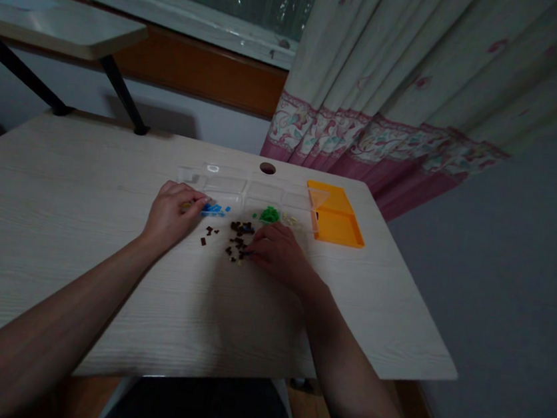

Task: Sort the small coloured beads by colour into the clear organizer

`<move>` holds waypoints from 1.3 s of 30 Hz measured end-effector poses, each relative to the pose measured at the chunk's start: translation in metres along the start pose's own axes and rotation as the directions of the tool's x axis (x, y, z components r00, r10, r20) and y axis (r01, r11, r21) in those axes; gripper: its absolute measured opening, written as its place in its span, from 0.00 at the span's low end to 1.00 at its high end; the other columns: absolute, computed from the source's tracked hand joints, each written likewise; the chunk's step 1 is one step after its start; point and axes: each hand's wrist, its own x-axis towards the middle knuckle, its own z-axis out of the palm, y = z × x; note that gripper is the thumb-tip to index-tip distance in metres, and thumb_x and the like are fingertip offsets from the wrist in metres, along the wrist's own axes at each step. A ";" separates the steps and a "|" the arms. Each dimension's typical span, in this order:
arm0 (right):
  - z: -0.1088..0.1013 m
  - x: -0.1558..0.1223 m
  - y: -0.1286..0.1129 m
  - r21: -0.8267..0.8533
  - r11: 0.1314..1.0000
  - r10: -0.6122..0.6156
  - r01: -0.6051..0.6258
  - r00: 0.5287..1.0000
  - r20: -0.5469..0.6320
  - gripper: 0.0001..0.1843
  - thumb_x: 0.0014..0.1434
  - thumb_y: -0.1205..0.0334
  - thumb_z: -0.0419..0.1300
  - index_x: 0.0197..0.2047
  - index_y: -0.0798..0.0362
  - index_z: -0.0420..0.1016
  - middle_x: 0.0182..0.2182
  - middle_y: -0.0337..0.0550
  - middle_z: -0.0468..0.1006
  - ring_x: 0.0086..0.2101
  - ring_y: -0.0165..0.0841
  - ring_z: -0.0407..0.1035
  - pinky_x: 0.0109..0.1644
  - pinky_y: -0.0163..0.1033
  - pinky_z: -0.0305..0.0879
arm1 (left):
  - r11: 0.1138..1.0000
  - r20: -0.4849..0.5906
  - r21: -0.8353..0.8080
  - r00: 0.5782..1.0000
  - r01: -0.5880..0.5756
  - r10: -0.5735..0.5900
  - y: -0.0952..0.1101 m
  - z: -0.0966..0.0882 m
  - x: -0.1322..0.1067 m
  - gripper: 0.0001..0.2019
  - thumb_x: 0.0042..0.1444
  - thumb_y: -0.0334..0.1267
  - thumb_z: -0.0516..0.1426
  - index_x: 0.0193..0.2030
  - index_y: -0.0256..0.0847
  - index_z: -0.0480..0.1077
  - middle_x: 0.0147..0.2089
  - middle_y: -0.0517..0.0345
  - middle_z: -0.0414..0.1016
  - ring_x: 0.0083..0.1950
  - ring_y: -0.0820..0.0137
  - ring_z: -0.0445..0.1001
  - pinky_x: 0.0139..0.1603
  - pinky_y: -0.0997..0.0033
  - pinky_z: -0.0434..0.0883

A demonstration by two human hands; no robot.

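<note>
My left hand rests at the front left of a clear compartment box, its fingers curled together by the blue bricks. A bit of yellow shows beside those fingers; what they grip, if anything, is hidden. My right hand is over the right side of a loose pile of small dark brown bricks, fingertips pinched at the pile's edge. Whatever is between them is too small to make out. Green bricks sit heaped in a middle compartment, with pale cream pieces to their right.
A few reddish-brown bricks lie apart, left of the pile. An orange tray stands right of the clear box on the wooden table. A raised shelf is at the back left, a cable hole at the back edge.
</note>
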 end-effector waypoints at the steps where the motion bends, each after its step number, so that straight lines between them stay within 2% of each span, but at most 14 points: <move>1: 0.000 0.000 0.000 0.001 1.000 0.002 -0.002 1.000 0.001 0.09 0.57 0.65 0.68 0.42 0.43 0.84 0.41 0.42 0.78 0.44 0.38 0.68 0.54 0.47 0.62 | 1.000 -0.001 0.000 1.000 0.002 -0.002 0.000 0.000 0.000 0.11 0.63 0.44 0.57 0.38 0.43 0.79 0.36 0.56 0.79 0.43 0.63 0.72 0.51 0.56 0.67; 8: 0.004 0.001 0.000 0.013 1.000 -0.001 0.002 0.999 -0.049 0.07 0.61 0.65 0.64 0.39 0.46 0.84 0.41 0.43 0.79 0.44 0.37 0.68 0.54 0.47 0.63 | 1.000 0.005 -0.006 1.000 -0.001 0.001 0.002 -0.001 0.000 0.12 0.63 0.44 0.57 0.38 0.43 0.80 0.37 0.55 0.80 0.44 0.62 0.72 0.52 0.56 0.67; 19: 0.006 0.005 0.002 0.061 0.992 0.119 -0.106 0.955 -0.272 0.07 0.63 0.59 0.64 0.39 0.46 0.85 0.36 0.44 0.80 0.43 0.39 0.70 0.52 0.47 0.64 | 1.000 0.028 0.007 1.000 0.002 -0.002 -0.001 0.000 0.000 0.13 0.64 0.45 0.56 0.43 0.43 0.80 0.38 0.54 0.79 0.44 0.63 0.72 0.52 0.56 0.66; 23: 0.011 0.007 -0.001 0.216 0.966 0.210 -0.141 0.917 -0.339 0.06 0.62 0.58 0.64 0.37 0.47 0.84 0.36 0.43 0.80 0.41 0.37 0.72 0.50 0.46 0.67 | 0.999 0.019 0.035 1.000 -0.014 0.013 -0.002 0.001 -0.001 0.14 0.65 0.45 0.55 0.45 0.44 0.80 0.39 0.54 0.78 0.45 0.62 0.70 0.52 0.56 0.66; 26: 0.016 0.008 -0.006 0.392 0.900 0.328 -0.191 0.889 -0.320 0.08 0.62 0.56 0.63 0.37 0.46 0.84 0.35 0.42 0.80 0.39 0.35 0.73 0.49 0.43 0.70 | 0.996 -0.008 0.084 1.000 -0.030 0.031 -0.001 0.000 -0.001 0.13 0.65 0.44 0.55 0.44 0.45 0.80 0.39 0.53 0.77 0.45 0.61 0.69 0.52 0.54 0.66; 32: 0.021 0.012 -0.014 0.549 0.791 0.469 -0.271 0.844 -0.260 0.09 0.61 0.54 0.64 0.36 0.49 0.84 0.35 0.43 0.79 0.38 0.35 0.73 0.42 0.40 0.70 | 0.987 0.041 0.031 0.987 -0.159 0.157 0.014 -0.004 -0.003 0.11 0.65 0.42 0.56 0.45 0.47 0.80 0.40 0.53 0.77 0.45 0.62 0.70 0.51 0.54 0.67; 36: 0.020 0.015 -0.017 0.582 0.767 0.484 -0.272 0.839 -0.246 0.10 0.62 0.54 0.63 0.35 0.49 0.83 0.34 0.43 0.79 0.38 0.34 0.73 0.44 0.40 0.69 | 0.951 0.144 -0.032 0.940 -0.308 0.310 0.033 -0.002 -0.009 0.10 0.64 0.42 0.57 0.48 0.48 0.80 0.41 0.54 0.77 0.46 0.62 0.70 0.50 0.57 0.67; 39: 0.020 0.017 -0.020 0.613 0.749 0.479 -0.252 0.844 -0.239 0.11 0.62 0.53 0.63 0.34 0.49 0.83 0.33 0.42 0.78 0.37 0.34 0.72 0.45 0.40 0.68 | 0.927 0.178 -0.053 0.909 -0.373 0.376 0.040 0.001 -0.014 0.12 0.63 0.44 0.59 0.50 0.47 0.79 0.41 0.53 0.77 0.46 0.62 0.71 0.50 0.58 0.67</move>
